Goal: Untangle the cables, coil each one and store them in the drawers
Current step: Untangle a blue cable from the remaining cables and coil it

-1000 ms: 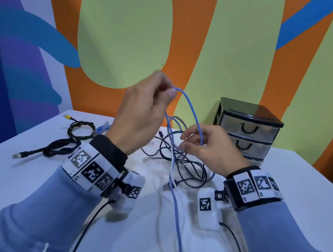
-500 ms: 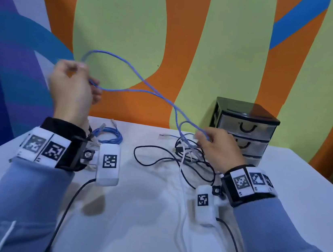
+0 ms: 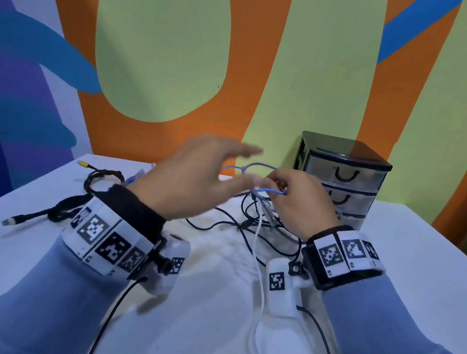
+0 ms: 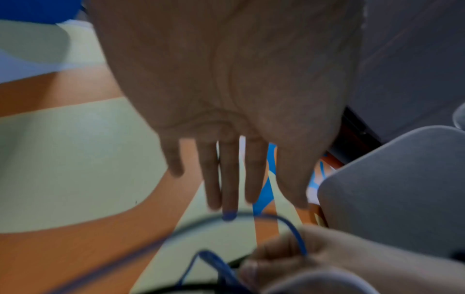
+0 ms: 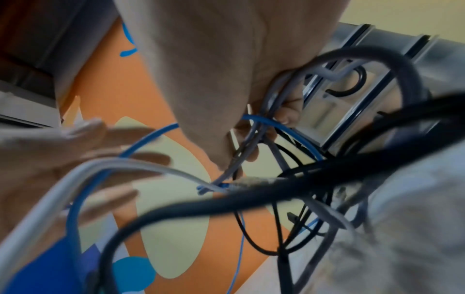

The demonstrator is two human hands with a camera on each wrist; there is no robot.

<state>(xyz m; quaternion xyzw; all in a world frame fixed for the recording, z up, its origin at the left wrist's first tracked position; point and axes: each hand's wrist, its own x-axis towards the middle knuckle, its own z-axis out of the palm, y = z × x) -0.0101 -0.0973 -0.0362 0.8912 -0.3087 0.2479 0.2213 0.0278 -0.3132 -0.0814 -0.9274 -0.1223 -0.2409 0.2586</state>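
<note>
A blue cable (image 3: 260, 167) arches in small loops above a tangle of black cables (image 3: 249, 226) in the middle of the white table (image 3: 421, 276). My right hand (image 3: 277, 184) pinches the blue loops together with some grey strands, as the right wrist view shows (image 5: 289, 127). My left hand (image 3: 215, 171) hovers just left of it, blurred. Its fingers are straight and spread (image 4: 226, 179) and hold nothing. One fingertip is level with the blue cable (image 4: 289, 220). A white cable (image 3: 260, 257) runs from the tangle towards me.
A small black-framed drawer unit (image 3: 345, 176) with clear drawers, all closed, stands behind my right hand near the wall. A coiled black cable (image 3: 98, 180) with a yellow plug lies at the left. Its other end (image 3: 9, 221) reaches the left edge.
My left hand let go of the blue loop it held high at the left and swung back right, beside the right hand. The blue cable dropped into small loops at my right hand.
</note>
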